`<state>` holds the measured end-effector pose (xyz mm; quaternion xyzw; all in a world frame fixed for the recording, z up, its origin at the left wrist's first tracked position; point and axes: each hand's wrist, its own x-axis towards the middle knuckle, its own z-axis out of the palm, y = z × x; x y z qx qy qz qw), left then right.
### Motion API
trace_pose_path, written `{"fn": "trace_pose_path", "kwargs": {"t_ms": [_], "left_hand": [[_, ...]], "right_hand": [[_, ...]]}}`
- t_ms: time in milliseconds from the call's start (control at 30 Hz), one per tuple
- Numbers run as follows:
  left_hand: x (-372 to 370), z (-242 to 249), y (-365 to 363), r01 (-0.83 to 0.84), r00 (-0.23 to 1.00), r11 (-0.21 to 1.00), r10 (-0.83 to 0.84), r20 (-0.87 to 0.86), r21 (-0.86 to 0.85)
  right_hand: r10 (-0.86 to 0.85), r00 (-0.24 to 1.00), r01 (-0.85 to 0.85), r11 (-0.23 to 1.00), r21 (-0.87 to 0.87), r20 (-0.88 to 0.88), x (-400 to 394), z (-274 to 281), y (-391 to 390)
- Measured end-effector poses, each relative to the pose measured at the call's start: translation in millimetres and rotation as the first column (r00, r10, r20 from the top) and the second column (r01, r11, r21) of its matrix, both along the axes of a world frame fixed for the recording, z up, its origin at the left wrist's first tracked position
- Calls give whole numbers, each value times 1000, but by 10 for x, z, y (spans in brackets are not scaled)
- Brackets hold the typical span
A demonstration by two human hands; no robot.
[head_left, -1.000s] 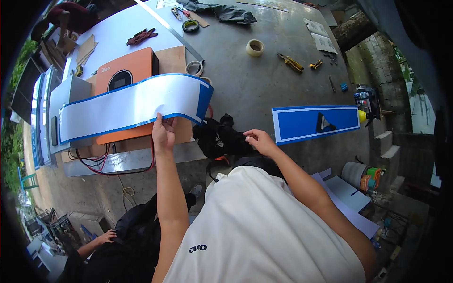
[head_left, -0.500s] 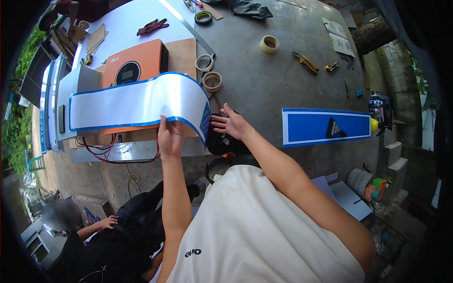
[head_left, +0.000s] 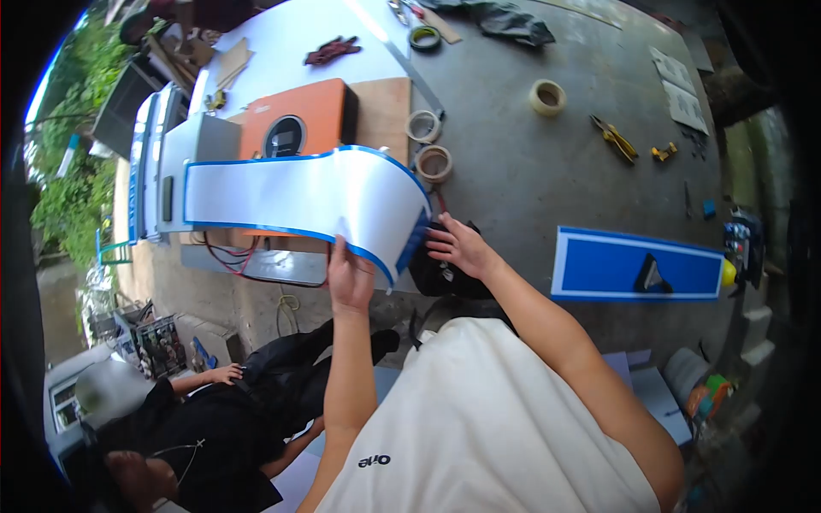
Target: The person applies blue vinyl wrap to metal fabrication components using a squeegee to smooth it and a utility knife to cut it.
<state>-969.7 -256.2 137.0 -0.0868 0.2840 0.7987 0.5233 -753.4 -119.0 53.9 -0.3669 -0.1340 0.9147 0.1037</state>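
Observation:
My left hand pinches the lower edge of a long white sheet with a blue border, thumb on top. The sheet lies across the front of an orange device with a round display, and its right end curls over, showing a dark blue side. Close to that curled end is my right hand, its fingers apart and nothing in its palm. A black bag lies partly behind the right hand.
On the grey table are tape rolls, yellow pliers and a blue panel bearing a black squeegee. A grey box stands left of the device. A person in black is at lower left.
The view has shifted, so the table and objects appear farther right and mostly lower. My left hand still holds the sheet; my right hand stays open beside its curled end.

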Motion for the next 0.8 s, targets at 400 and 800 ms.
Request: {"fn": "trace_pose_path", "kwargs": {"t_ms": [400, 800], "left_hand": [[166, 176, 86, -88, 994, 986, 78, 79, 139], [-32, -34, -30, -41, 999, 999, 42, -10, 31]], "right_hand": [[75, 985, -91, 991, -98, -159, -117, -185, 109], [-129, 926, 127, 991, -29, -355, 25, 70, 660]]}}
